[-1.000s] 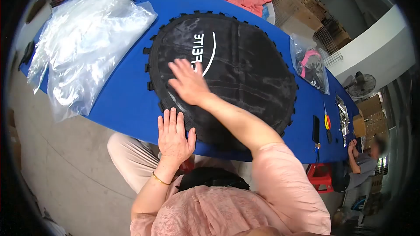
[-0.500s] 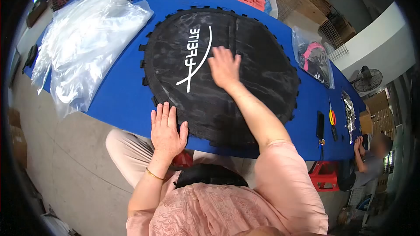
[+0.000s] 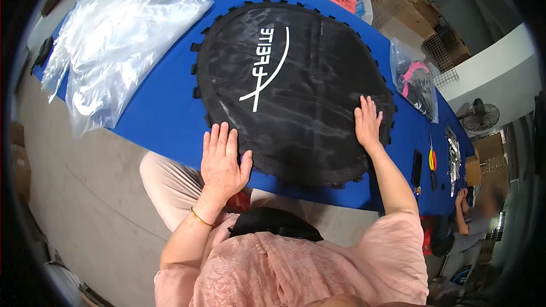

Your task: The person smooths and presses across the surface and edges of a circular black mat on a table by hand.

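A round black trampoline mat (image 3: 307, 91) lies spread on the blue table, with short black tabs around its rim and white lettering with a curved line on its left half. My left hand (image 3: 223, 162) rests flat at the mat's near left edge, fingers stretched out and pointing away from me. On the mat's right side lies my right hand (image 3: 368, 124), palm down with fingers extended, close to the right edge. Neither hand grips anything.
Clear plastic bags (image 3: 125, 45) are heaped at the table's left. To the right are a bagged item with a pink strap (image 3: 418, 79), a black phone-like object (image 3: 417, 167), yellow-and-red-handled pliers (image 3: 433, 159) and small metal pieces (image 3: 453, 153). Another person (image 3: 478, 216) sits at far right.
My right hand has moved from the middle of the mat to its right side. My left hand stays at the near left edge. The view has shifted slightly.
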### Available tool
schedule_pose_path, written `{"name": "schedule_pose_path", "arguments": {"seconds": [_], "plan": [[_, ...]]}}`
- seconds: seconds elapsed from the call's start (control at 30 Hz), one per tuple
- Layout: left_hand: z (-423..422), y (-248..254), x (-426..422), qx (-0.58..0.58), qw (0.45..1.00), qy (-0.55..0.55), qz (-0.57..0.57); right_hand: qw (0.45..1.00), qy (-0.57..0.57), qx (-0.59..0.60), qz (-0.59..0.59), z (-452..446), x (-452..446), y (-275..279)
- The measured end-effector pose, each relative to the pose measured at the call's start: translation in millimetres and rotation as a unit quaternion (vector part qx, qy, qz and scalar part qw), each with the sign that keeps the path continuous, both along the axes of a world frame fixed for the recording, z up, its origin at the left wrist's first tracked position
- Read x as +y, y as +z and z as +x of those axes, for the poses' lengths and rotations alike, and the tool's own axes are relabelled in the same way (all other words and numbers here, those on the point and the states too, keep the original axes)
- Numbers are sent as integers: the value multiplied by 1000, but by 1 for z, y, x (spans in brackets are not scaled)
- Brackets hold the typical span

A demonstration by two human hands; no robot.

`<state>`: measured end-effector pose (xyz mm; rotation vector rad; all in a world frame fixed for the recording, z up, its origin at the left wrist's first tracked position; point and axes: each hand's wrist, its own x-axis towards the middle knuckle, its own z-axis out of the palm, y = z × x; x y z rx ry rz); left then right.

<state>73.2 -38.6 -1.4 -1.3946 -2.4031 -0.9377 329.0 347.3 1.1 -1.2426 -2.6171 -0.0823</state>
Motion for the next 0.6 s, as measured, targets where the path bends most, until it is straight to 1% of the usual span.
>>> {"name": "schedule_pose_path", "arguments": {"seconds": [0.07, 0.13, 0.2, 0.3, 0.4, 0.43, 0.47, 0.5, 0.53, 0.6], "plan": [[0, 0, 0, -5, 1000, 1, -2, 998, 62, 2, -2, -12, -24, 3], [0, -2, 0, -6, 1000, -5, 5, 993, 113, -20, -6, -39, -49, 9], [0, -1, 0, -9, 1000, -2, 5, 984, 176, -15, -19, -72, -73, 13], [0, -1, 1, -6, 999, -8, 35, 967, 253, 5, -31, -136, -101, 13], [1, -4, 1, -7, 1000, 0, 21, 940, 339, 31, 16, -206, -131, 7], [1, -4, 2, -3, 1000, 1, 26, 923, 380, 21, 57, -227, -145, 10], [0, -5, 1, 0, 1000, 2, 25, 926, 372, 70, -15, -253, -160, 5], [0, -6, 1, 1, 1000, 2, 25, 908, 411, 63, 53, -272, -176, 9], [0, -6, 1, 3, 1000, 0, 24, 912, 399, 89, -25, -299, -186, -3], [0, -4, 1, 14, 1000, -9, 25, 905, 413, 94, -43, -334, -205, -1]]}}
